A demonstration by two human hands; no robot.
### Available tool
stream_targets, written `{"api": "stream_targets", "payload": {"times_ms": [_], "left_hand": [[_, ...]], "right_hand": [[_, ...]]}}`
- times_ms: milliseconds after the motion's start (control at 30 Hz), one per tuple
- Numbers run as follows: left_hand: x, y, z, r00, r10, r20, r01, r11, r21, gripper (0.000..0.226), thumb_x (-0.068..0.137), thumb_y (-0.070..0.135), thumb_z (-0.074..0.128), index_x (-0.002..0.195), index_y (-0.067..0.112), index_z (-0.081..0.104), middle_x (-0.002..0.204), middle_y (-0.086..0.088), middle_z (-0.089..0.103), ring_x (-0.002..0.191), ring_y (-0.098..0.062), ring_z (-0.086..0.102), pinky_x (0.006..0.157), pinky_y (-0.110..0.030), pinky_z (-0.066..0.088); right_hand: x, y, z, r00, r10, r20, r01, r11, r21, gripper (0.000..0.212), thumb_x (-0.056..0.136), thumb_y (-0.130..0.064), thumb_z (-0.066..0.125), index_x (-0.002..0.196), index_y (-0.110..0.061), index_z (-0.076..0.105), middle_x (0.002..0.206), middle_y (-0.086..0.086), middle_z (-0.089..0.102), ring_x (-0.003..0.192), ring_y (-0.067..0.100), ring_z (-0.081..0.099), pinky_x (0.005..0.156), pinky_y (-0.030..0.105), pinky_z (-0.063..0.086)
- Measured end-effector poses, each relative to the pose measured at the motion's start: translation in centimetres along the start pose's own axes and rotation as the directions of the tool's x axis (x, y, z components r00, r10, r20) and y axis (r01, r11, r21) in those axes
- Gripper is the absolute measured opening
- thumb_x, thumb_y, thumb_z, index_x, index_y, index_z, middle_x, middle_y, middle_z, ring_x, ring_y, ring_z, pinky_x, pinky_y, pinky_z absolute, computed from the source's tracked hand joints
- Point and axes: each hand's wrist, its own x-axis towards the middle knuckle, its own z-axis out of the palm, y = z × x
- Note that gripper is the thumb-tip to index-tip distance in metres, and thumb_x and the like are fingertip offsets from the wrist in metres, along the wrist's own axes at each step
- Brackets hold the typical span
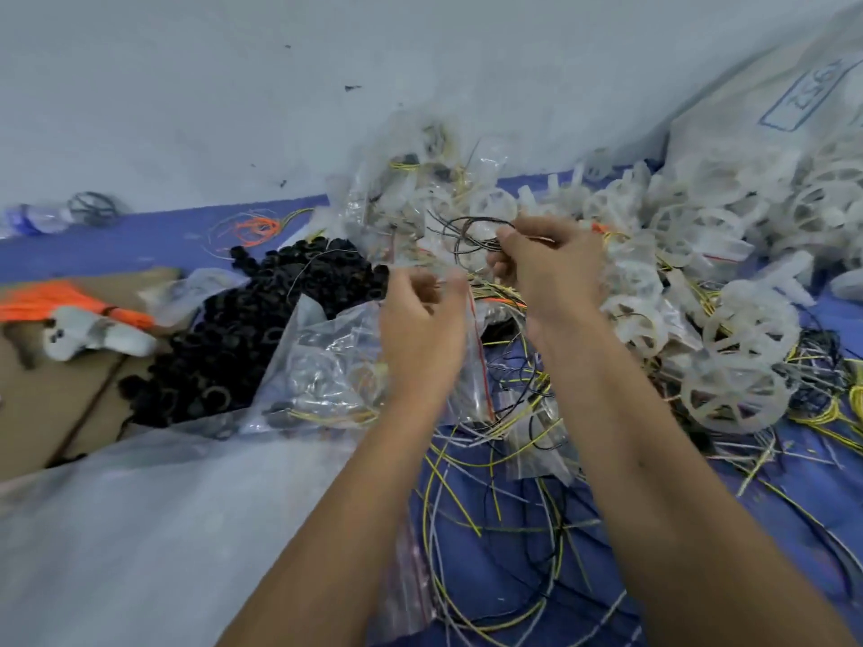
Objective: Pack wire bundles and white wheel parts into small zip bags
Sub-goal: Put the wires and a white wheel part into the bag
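Two hands raised over work surface. Near: loose yellow, black wires [490, 506] strewn on blue mat [747, 530]. Left hand [422, 319] pinches mouth of small zip bag [327, 371], likely holding it open. Right hand [551, 268] pinches black wire bundle [467, 233], poised for insertion. Beyond: white wheel parts [728, 361] heaped right, black rings [243, 338] left.

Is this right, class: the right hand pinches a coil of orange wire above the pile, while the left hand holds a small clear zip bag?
Not quite. The head view shows the right hand pinching a coil of dark wire, not orange. The left hand does hold a small clear zip bag.
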Motion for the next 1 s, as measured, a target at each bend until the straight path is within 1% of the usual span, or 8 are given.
{"api": "stream_targets", "payload": {"times_ms": [67,167,233,367,567,700,867,1000], "left_hand": [[-1.6,-2.1,0.0,0.990,0.067,0.127,-0.115,0.903,0.413,0.048,0.082,0.050,0.073,0.111,0.019,0.051,0.107,0.001,0.057,0.096,-0.018,0.057,0.080,-0.039,0.049],[-2.2,-4.2,-0.2,0.970,0.165,0.178,-0.239,0.783,0.574,0.034,0.086,0.031,0.073,0.105,0.014,0.051,0.104,-0.005,0.054,0.095,-0.026,0.053,0.075,-0.038,0.044],[-1.2,-4.6,-0.8,0.980,0.162,0.118,-0.200,0.836,0.510,0.017,0.088,0.023,0.069,0.088,0.017,0.053,0.087,0.000,0.058,0.080,-0.017,0.056,0.064,-0.031,0.042],[0.3,-4.6,-1.5,0.998,-0.030,-0.048,0.039,0.978,0.204,0.017,0.085,0.018,0.068,0.071,0.020,0.059,0.064,0.009,0.059,0.056,-0.003,0.054,0.050,-0.015,0.037],[2.6,-4.2,-2.4,0.951,-0.286,-0.115,0.257,0.942,-0.217,0.026,0.091,0.015,0.064,0.066,0.013,0.057,0.053,0.008,0.054,0.050,-0.010,0.050,0.053,-0.026,0.042],[2.6,-3.7,-3.2,0.974,-0.197,-0.110,0.171,0.963,-0.207,0.025,0.093,0.011,0.061,0.069,0.011,0.055,0.049,0.007,0.051,0.039,-0.011,0.051,0.044,-0.025,0.044],[3.0,-2.9,-4.4,0.999,0.048,-0.026,-0.047,0.998,0.039,0.018,0.087,0.018,0.068,0.072,0.011,0.061,0.063,-0.014,0.063,0.055,-0.034,0.060,0.053,-0.040,0.050],[3.8,-2.1,-5.8,0.969,-0.054,0.240,0.044,0.998,0.045,0.018,0.090,0.011,0.075,0.077,0.006,0.063,0.059,-0.008,0.066,0.049,-0.022,0.064,0.045,-0.026,0.047]], "right_hand": [[0.2,0.9,0.5,0.999,-0.012,-0.048,0.012,1.000,0.004,0.010,0.088,0.007,0.070,0.093,0.000,0.064,0.068,0.012,0.065,0.053,0.022,0.066,0.051,0.027,0.051],[0.7,1.5,0.8,1.000,-0.014,-0.007,0.013,0.998,-0.053,0.009,0.089,0.004,0.069,0.085,-0.004,0.067,0.062,0.006,0.065,0.054,0.018,0.065,0.053,0.025,0.052],[1.3,1.6,0.9,0.998,0.002,0.061,0.004,0.995,-0.104,0.011,0.091,0.001,0.069,0.083,-0.006,0.069,0.060,0.003,0.065,0.054,0.015,0.064,0.054,0.022,0.051],[2.6,0.9,0.2,0.956,0.047,0.291,0.025,0.971,-0.239,0.002,0.091,-0.002,0.070,0.093,-0.001,0.071,0.065,0.005,0.063,0.053,0.012,0.062,0.051,0.018,0.048],[3.7,-1.7,-1.6,0.850,0.093,0.519,0.245,0.802,-0.545,0.006,0.088,-0.001,0.073,0.094,-0.002,0.075,0.064,0.010,0.070,0.053,0.015,0.062,0.049,0.019,0.050],[3.3,-2.6,-2.3,0.832,0.108,0.544,0.390,0.584,-0.712,0.006,0.086,-0.002,0.076,0.089,-0.006,0.077,0.059,0.011,0.071,0.046,0.013,0.062,0.049,0.018,0.053],[3.2,-3.2,-2.0,0.836,0.092,0.541,0.469,0.391,-0.792,0.008,0.086,-0.009,0.077,0.083,-0.017,0.078,0.059,0.003,0.072,0.047,0.010,0.066,0.060,0.027,0.055],[2.3,-3.2,-0.9,0.765,0.110,0.634,0.505,0.508,-0.697,0.005,0.086,-0.008,0.077,0.086,-0.012,0.078,0.060,0.005,0.072,0.052,0.014,0.069,0.053,0.021,0.056]]}}
